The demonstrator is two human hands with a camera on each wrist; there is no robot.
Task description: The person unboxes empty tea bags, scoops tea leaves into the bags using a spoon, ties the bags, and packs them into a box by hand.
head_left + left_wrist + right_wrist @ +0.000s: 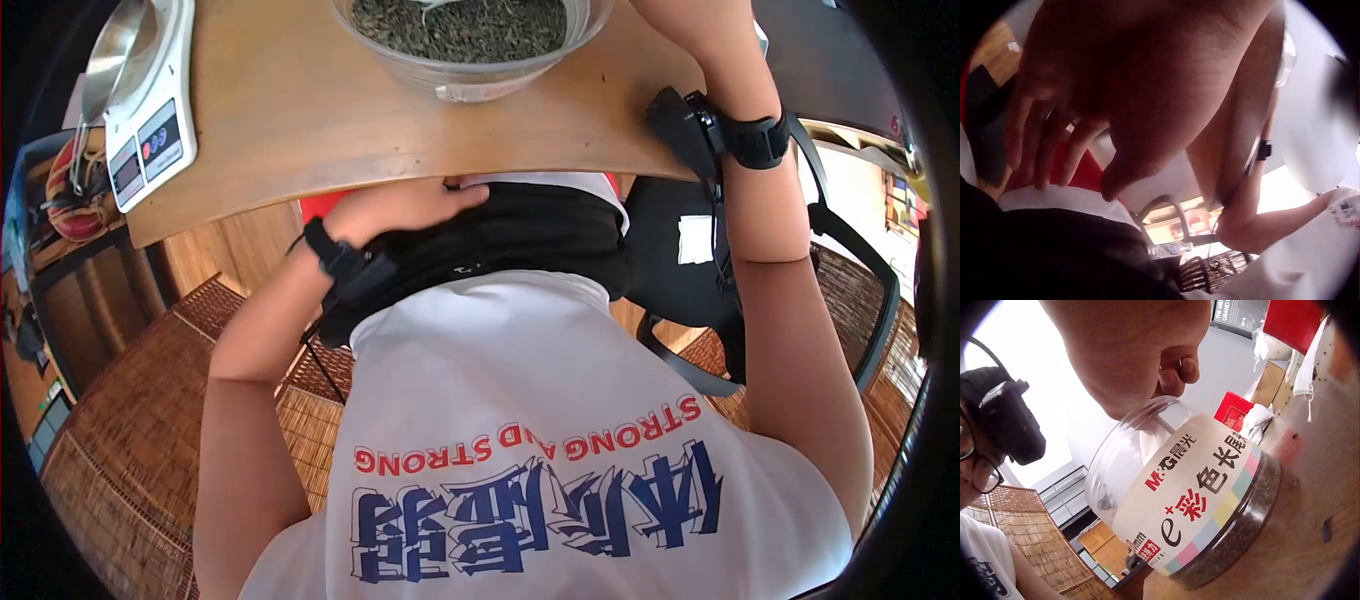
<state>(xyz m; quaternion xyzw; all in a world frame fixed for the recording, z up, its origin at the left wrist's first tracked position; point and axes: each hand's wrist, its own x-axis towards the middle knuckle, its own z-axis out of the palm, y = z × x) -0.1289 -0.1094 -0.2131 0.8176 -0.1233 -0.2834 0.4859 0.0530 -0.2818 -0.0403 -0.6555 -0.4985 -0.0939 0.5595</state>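
Resting between wooden table (270, 90) and woven screen (130, 440), left grip (395, 212) gapes, right grip (1138, 353) unclear.

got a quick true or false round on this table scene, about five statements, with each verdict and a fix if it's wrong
1. The left hand is inside the tub. False: it is at the person's lap.
2. The tub holds dark, dry-looking leaf bits. True.
3. A white scale stands on the table, to the person's left of the tub. True.
4. The person's shirt is plain black. False: it is white, with red and blue lettering.
5. A black band circles the right forearm. True.
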